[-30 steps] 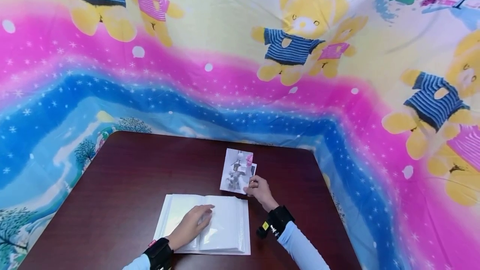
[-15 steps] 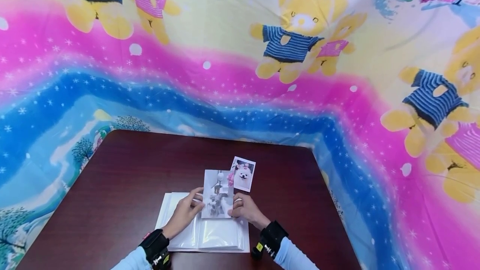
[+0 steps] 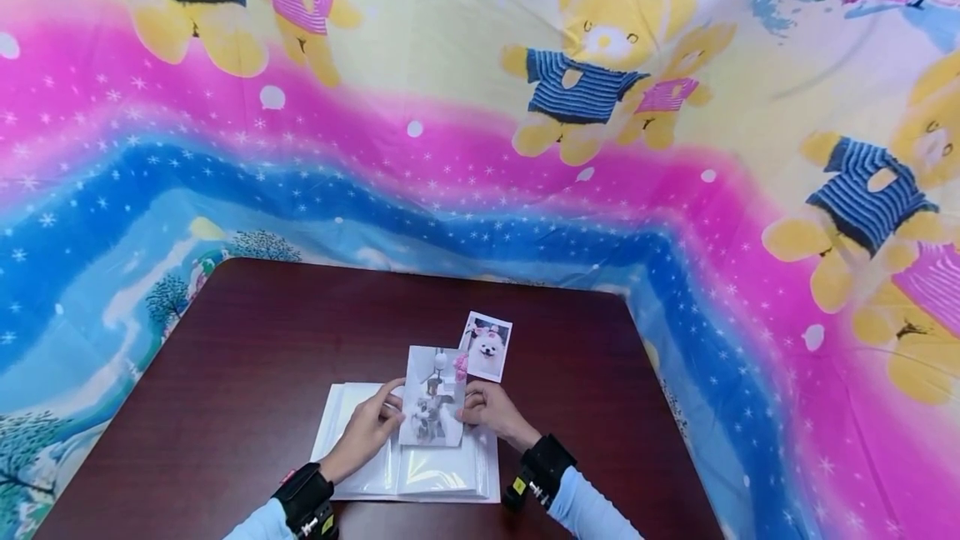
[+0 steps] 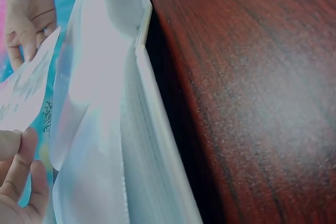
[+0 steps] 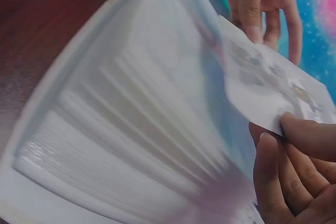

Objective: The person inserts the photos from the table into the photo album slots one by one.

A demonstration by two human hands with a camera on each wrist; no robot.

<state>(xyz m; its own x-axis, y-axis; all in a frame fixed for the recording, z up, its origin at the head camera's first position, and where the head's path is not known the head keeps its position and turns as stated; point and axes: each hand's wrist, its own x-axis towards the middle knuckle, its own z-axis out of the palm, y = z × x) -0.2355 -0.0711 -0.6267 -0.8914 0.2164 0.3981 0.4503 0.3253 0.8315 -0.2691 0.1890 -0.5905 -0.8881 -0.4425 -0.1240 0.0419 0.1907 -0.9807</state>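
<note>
A greyish photo with a pink patch at its upper right [image 3: 433,398] is held above an open photo album [image 3: 442,477] with clear sleeve pages. My left hand [image 3: 365,427] pinches the photo's left edge, and my right hand [image 3: 495,415] pinches its right edge between thumb and fingers. In the right wrist view the photo [image 5: 262,82] bows slightly between both hands, raised over the album's fanned pages [image 5: 115,124]. From the left wrist the album [image 4: 100,77] shows edge-on, its cover close to the tabletop. The picture partly hides the album's upper middle.
A second photo, of a white fluffy dog [image 3: 487,347], lies on the dark wooden table [image 3: 262,340] behind the right hand, slightly overlapped in view by the held photo. A cartoon-bear cloth [image 3: 450,190] hangs along the table's back and sides.
The right hand has brought the greyish photo from the back right to over the album, uncovering the dog photo. The left hand has risen off the page and taken the photo's left edge.
</note>
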